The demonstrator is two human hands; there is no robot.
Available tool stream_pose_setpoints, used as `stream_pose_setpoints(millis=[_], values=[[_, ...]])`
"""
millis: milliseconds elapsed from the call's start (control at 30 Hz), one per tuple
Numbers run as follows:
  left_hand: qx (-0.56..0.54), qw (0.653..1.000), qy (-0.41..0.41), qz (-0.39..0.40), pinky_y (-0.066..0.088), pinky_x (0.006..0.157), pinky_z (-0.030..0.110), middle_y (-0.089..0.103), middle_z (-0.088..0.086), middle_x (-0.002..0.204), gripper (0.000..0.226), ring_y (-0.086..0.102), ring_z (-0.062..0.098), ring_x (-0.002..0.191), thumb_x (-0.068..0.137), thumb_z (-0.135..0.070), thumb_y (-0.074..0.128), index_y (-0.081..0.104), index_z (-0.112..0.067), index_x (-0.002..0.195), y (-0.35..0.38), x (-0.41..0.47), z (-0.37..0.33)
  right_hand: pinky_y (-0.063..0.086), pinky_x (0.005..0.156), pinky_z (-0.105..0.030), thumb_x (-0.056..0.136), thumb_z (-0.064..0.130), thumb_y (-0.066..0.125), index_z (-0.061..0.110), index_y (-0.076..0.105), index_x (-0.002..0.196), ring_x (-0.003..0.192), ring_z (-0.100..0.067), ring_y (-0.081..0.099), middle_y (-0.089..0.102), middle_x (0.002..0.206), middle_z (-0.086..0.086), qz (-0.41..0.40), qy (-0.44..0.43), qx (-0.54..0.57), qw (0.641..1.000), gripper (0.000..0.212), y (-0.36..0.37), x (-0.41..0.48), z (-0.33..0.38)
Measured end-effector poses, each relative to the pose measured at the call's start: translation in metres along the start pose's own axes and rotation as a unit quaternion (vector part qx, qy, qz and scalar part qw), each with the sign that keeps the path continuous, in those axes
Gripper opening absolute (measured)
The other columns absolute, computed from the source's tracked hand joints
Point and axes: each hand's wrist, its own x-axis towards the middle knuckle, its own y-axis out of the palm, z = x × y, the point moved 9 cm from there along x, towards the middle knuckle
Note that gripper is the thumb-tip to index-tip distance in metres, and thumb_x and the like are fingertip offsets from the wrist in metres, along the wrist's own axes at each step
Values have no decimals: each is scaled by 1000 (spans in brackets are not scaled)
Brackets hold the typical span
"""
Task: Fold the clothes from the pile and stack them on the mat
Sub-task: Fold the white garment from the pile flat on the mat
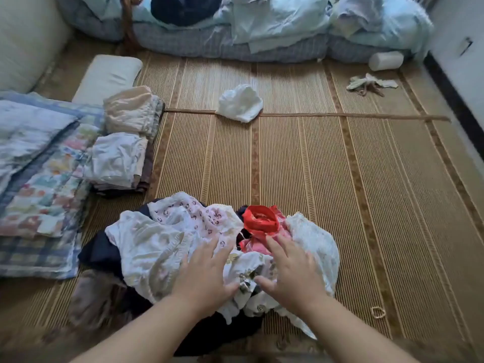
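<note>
Well, left hand (207, 271) and right hand (290, 268) rest flat, fingers spread, gripping nothing, on the clothes pile (146, 244) at the near edge of the mat (340, 192). It's tangled, so yanking one piece probably drags the red garment (259, 221) along too.

Patchwork quilt (39, 166) at left, white pillow (107, 77) behind it, rumpled bedding (262, 24) beyond.

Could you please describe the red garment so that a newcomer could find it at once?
On the straw mat, find the loose pile of clothes nearest the camera. The red garment lies at the pile's far edge, just beyond the right hand; it is the only bright red piece among white and dark ones.
</note>
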Motion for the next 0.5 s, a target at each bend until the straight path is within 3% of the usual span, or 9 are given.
stream_pose_setpoints(millis=[133, 267, 367, 500], values=[[20, 999, -37, 14, 5, 118, 56, -16, -5, 160, 84, -16, 22, 147, 85, -64, 48, -2, -44, 149, 34, 8, 10, 11, 116, -46, 82, 70, 46, 34, 4, 151, 146, -14, 6, 9, 158, 5, 25, 9, -18, 1000, 88, 27, 11, -15], [55, 995, -77, -1, -1, 111, 65, -28, 4, 157, 92, -28, 34, 142, 79, -70, 52, -11, -53, 144, 53, 16, 19, 5, 116, -53, 75, 77, 47, 40, -4, 149, 147, -17, 0, 2, 159, 6, 41, 28, -15, 999, 97, 52, 20, -34], [72, 993, -92, 9, -3, 108, 69, -38, 11, 152, 102, -34, 43, 137, 74, -74, 55, -25, -58, 137, 73, 27, 32, 6, 114, -58, 64, 86, 47, 37, -13, 149, 146, -24, -8, -12, 159, 6, 60, 84, 15, 995, 114, 74, 32, -60], [88, 995, -53, -1, -1, 106, 72, -48, 10, 143, 112, -36, 44, 135, 71, -74, 58, -43, -61, 116, 101, 41, 45, 8, 113, -64, 45, 98, 43, 39, -23, 145, 145, -32, -16, -21, 157, 0, 64, 181, 71, 979, 133, 107, 48, -110]])
